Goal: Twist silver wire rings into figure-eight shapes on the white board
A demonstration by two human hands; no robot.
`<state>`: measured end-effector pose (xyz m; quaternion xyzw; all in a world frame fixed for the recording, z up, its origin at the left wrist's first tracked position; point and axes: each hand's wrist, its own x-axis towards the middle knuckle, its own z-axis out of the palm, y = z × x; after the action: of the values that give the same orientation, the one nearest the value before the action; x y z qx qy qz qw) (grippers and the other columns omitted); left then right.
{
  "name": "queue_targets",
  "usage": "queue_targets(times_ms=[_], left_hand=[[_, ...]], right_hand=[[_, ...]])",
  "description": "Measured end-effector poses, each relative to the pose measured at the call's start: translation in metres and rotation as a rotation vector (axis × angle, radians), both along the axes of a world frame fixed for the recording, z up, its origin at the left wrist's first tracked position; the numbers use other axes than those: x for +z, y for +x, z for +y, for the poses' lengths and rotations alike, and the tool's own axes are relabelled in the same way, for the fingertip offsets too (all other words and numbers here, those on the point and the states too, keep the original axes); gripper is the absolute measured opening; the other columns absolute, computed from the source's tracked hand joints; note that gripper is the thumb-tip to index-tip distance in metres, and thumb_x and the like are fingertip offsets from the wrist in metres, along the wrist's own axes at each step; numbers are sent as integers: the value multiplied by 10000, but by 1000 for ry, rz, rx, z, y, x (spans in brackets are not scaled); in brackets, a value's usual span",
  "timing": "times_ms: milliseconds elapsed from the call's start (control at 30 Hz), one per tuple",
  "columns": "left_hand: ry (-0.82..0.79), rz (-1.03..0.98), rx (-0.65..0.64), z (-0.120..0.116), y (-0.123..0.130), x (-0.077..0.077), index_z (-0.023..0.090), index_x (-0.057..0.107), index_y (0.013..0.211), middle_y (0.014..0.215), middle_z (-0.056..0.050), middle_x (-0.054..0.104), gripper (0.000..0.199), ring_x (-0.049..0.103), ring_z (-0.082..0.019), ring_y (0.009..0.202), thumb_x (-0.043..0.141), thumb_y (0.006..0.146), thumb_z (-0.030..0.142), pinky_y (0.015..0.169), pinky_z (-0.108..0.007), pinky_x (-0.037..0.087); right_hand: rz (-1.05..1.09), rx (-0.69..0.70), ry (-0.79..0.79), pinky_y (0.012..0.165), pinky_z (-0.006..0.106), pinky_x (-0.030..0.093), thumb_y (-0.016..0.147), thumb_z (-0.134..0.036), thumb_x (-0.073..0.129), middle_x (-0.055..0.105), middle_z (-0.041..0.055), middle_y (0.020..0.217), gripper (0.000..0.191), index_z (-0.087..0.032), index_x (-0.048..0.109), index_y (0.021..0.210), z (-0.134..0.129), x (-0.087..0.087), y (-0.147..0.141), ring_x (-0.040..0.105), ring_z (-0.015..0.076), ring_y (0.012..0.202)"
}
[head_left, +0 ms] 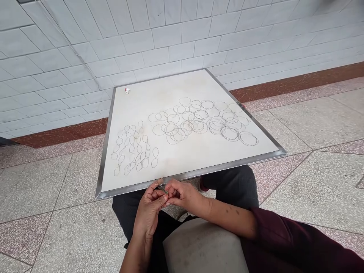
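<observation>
My left hand (pixel 152 204) and my right hand (pixel 187 195) meet just below the near edge of the white table, above my lap. Between their fingertips is a thin wire loop (pixel 160 186) with a tiny green spot where the fingers pinch it. Both hands are closed on it, and the fingers partly hide the wire. On the left of the tabletop lie several thin wires twisted into figure-eights (pixel 154 157). Larger round wire loops (pixel 248 138), several of them overlapping, spread over the middle and right.
The white table (pixel 131 110) has a metal rim (pixel 193 174) and stands against a tiled wall (pixel 170 53). A small white and red object (pixel 127 91) sits near its far left corner. A grey cloth (pixel 204 246) covers my lap.
</observation>
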<state>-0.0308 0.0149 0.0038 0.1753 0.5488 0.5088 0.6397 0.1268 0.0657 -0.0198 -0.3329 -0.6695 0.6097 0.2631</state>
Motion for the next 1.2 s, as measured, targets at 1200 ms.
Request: queue_targets(times_ms=[1200], left_hand=[[61, -30, 37, -2, 0, -2, 166, 699, 1051, 672, 4, 664, 473, 624, -127, 650, 870, 613, 221, 652, -247, 501]], right_hand=[[-65, 82, 245, 649, 237, 457, 849, -281, 706, 623, -24, 783, 171, -218, 567, 925, 4, 4, 0, 581, 126, 693]])
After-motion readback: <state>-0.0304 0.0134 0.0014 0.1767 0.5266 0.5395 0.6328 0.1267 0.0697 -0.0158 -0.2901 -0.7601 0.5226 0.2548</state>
